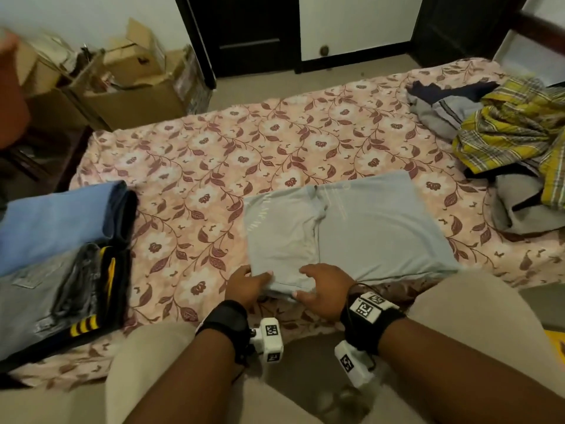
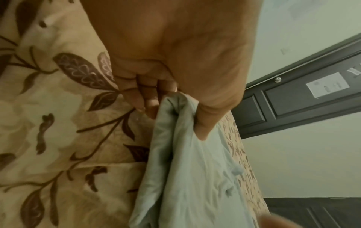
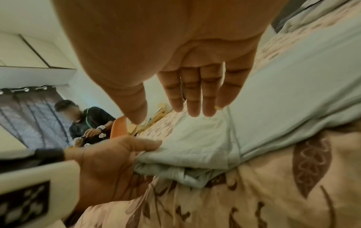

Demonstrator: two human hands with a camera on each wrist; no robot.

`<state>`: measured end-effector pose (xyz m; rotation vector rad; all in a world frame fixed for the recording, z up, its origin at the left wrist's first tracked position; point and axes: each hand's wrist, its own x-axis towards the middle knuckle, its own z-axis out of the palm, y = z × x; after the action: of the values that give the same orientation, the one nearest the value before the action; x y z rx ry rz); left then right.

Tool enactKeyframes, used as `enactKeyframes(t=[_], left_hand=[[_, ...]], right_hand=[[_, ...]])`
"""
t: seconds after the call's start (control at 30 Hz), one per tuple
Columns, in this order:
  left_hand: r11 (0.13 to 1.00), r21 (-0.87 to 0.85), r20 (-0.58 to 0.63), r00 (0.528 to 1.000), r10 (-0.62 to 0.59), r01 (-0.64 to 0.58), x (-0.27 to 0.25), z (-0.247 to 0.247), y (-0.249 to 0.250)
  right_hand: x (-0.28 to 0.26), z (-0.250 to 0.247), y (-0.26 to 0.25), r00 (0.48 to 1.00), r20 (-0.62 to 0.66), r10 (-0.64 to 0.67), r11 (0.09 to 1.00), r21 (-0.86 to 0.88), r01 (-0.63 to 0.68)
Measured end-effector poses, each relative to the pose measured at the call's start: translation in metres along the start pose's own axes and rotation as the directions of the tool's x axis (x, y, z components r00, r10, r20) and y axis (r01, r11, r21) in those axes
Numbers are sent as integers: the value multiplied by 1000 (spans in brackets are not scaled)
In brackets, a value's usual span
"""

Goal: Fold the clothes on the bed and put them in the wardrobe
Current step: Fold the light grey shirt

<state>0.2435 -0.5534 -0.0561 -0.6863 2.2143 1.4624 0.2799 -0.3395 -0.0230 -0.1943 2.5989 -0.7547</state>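
A pale grey-blue T-shirt [image 1: 351, 228] lies flat on the bed [image 1: 214, 154], near the edge closest to the person. Its left side is folded inward over the body, so that a sleeve lies across the middle and faint pale lettering runs along the folded panel. The fabric is smooth, with a few soft creases, and the near hem is bunched into several layers.

The left hand [image 1: 246, 286] pinches this layered near-left corner, thumb on top and fingers curled beneath; the left wrist view shows the thumb [image 2: 205, 123] pressing the cloth [image 2: 185, 169] against the fingers. The right hand [image 1: 321, 289] is spread, its fingers straight and held together; in the right wrist view the fingertips [image 3: 195, 111] hover just above the hem, and contact cannot be confirmed.

Folded clothes [image 1: 61, 255] are at the left end of the bed: a blue piece, grey jeans and a dark item with yellow stripes. Unfolded clothes [image 1: 504, 142], including a yellow plaid piece, are heaped at the right end. Cardboard boxes [image 1: 128, 87] stand on the floor beyond the bed.
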Motion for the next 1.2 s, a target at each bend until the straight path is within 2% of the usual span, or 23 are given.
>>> enactKeyframes(t=[0.07, 0.17, 0.3, 0.37, 0.47, 0.57, 0.63, 0.7, 0.77, 0.9, 1.0, 1.1, 1.2], left_hand=[[1000, -6, 39, 999, -19, 19, 2, 3, 7], [989, -42, 45, 989, -140, 142, 35, -1, -10], [925, -215, 137, 948, -288, 313, 42, -10, -1], [940, -102, 171, 937, -306, 326, 53, -16, 12], [961, 103, 167, 948, -272, 258, 89, -26, 38], [975, 154, 59, 984, -171, 160, 139, -30, 72], [976, 178, 43, 990, -138, 128, 165, -29, 95], [972, 200, 51, 990, -134, 122, 185, -30, 111], [956, 280, 55, 993, -104, 85, 196, -24, 128], [924, 372, 101, 993, 56, -90, 188, -7, 172], [880, 396, 210, 959, 191, -262, 169, 24, 216], [853, 384, 298, 922, 247, -353, 153, 83, 250], [882, 304, 395, 890, 227, -360, 135, 142, 269]], right_hand=[[11, 12, -14, 999, 33, -42, 998, -41, 43], [33, 35, -30, 989, 79, -124, 981, -142, 134], [63, 51, -53, 985, 52, -166, 935, -308, 174], [75, 56, -60, 983, 13, -181, 931, -321, 176], [86, 58, -64, 980, 13, -201, 930, -313, 195], [91, 55, -62, 956, 41, -289, 926, -243, 290], [92, 47, -57, 920, 68, -385, 900, -194, 391], [92, 38, -54, 895, 170, -412, 870, -219, 442], [91, 22, -40, 894, 248, -373, 881, -209, 425], [69, -9, 0, 947, 72, -312, 950, 43, 310], [46, -25, 41, 993, -38, -108, 958, 265, 114], [31, -31, 85, 981, -170, 92, 894, 448, -7], [19, -25, 127, 943, -238, 234, 844, 531, -75]])
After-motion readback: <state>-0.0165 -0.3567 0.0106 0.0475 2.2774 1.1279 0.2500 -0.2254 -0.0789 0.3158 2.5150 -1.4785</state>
